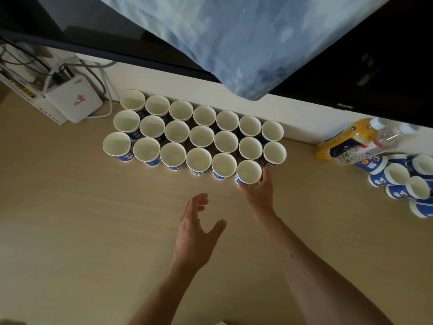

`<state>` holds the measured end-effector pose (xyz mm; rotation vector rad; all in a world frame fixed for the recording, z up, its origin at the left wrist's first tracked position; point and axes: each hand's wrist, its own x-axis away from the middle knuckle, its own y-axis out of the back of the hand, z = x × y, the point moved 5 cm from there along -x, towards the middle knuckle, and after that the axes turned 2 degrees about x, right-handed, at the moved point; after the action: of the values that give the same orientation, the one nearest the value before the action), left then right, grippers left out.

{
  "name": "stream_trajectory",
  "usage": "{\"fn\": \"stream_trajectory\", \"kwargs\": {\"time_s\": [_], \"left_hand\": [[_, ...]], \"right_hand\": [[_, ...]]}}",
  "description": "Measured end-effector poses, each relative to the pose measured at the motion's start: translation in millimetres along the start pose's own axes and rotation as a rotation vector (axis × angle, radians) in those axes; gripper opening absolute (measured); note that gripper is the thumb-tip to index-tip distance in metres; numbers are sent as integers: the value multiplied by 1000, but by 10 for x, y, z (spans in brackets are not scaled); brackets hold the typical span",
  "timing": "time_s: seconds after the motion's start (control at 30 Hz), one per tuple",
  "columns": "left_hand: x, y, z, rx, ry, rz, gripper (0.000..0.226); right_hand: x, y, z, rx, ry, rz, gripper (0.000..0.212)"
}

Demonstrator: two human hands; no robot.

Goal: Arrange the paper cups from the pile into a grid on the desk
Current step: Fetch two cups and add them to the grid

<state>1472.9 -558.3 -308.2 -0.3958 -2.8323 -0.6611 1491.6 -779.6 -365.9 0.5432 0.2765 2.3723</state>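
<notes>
- A pale wood-grain counter (pixel 82 219) fills most of the frame, dimly lit, running up to a white wall along the upper middle.
- Upright paper cups (pixel 201 136), white inside with blue printed walls, stand packed in three slanted rows at frame centre, rims touching.
- The right hand (pixel 259 191) grips the near-row cup (pixel 248 172) at the right end of the front row, standing on the counter.
- The left hand (pixel 196 233) hovers open at lower centre, holding nothing.
- At the right edge, a pile of cups (pixel 398 179) lies tipped on its sides.
- Just above it lie an orange-drink bottle (pixel 344 139) and clear bottles (pixel 384 137).
- A white router (pixel 73 103) with cables sits upper left.
- A black screen (pixel 375 66), partly draped in blue cloth (pixel 234 38), spans the top.
</notes>
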Motion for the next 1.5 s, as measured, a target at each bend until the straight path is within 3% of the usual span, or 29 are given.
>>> {"fn": "stream_trajectory", "kwargs": {"time_s": [0.33, 0.47, 0.7, 1.0, 1.37, 1.5], "left_hand": [[43, -118, -59, 11, -4, 33, 64], [76, -251, -174, 35, -15, 64, 63], [290, -716, -575, 63, -75, 155, 60], [954, -1742, -1295, 81, -130, 239, 53], [1512, -2637, -1743, 18, -169, 277, 50], [1594, -2812, -1801, 25, -156, 236, 48]], "right_hand": [[33, 126, -199, -13, -42, 56, 77], [236, 382, -363, -8, -87, 4, 80], [550, 1273, -667, -52, -105, -135, 74], [463, 2932, -883, -80, -69, -303, 67], [-215, 4370, -1046, 59, -62, -380, 67], [-530, 4567, -1006, 290, 28, -319, 75]]}}
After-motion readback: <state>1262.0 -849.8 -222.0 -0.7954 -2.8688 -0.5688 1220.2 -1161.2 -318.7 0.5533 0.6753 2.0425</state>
